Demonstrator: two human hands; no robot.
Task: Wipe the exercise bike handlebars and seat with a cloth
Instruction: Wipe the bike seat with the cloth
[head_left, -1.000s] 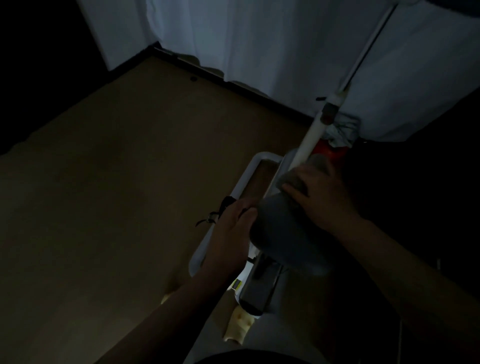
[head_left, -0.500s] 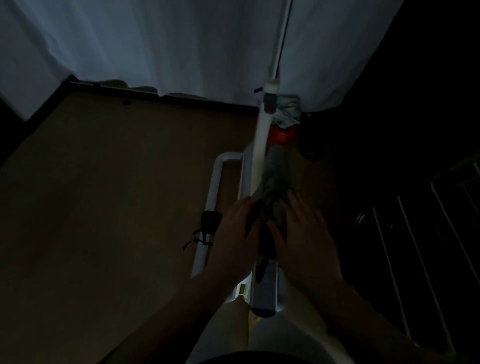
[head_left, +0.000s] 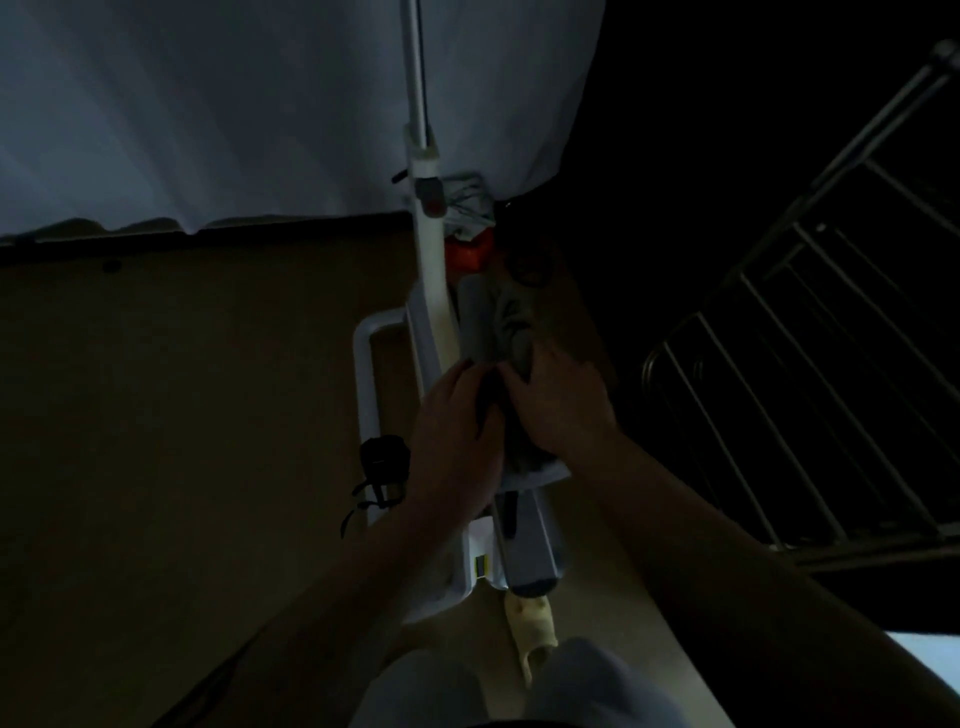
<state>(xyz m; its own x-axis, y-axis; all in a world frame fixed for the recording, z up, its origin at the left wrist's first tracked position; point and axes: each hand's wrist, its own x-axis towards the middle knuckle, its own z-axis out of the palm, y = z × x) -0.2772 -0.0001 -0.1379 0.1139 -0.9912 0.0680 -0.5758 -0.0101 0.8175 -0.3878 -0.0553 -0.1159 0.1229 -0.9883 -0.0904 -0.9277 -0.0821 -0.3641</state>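
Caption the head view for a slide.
Both hands, left and right, work a grey cloth on the dim exercise bike.

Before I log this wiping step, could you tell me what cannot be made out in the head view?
- Cloth: its lower part is hidden under both hands, in dim light.
- Left hand and right hand: their fingertips are lost in shadow, so the grip is unclear.
- Seat: largely covered by the cloth.
- Handlebars: not identifiable in the darkness.
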